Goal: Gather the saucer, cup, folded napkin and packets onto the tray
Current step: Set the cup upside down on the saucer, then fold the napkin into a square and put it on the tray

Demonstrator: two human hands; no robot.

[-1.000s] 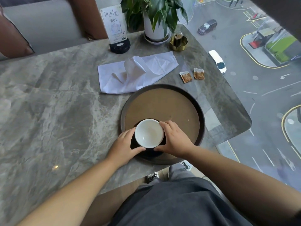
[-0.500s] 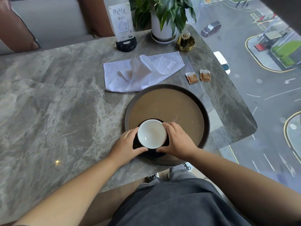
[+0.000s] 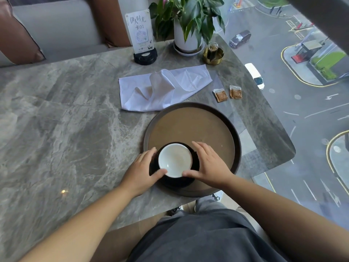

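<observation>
A round brown tray (image 3: 188, 123) lies near the table's front edge. On its near part sits a dark saucer (image 3: 177, 183) with a cup (image 3: 174, 160) on it, white inside and empty. My left hand (image 3: 141, 173) holds the saucer's left side, thumb by the cup's rim. My right hand (image 3: 209, 165) covers the saucer's right side, thumb at the cup's near rim. A white napkin (image 3: 164, 87) lies loosely rumpled on the table just beyond the tray. Two small brown packets (image 3: 220, 94) (image 3: 235, 92) lie side by side on the table to the tray's far right.
At the back of the grey marble table (image 3: 66, 120) stand a card sign in a black base (image 3: 141, 38), a potted plant (image 3: 186, 38) and a gold toothpick holder (image 3: 213, 53). The table's right edge meets a window over a street. A sofa with cushions is behind.
The fingers of both hands have straightened and spread a little around the cup and saucer. The cup and saucer stay at the same spot on the tray. The camera has shifted slightly.
</observation>
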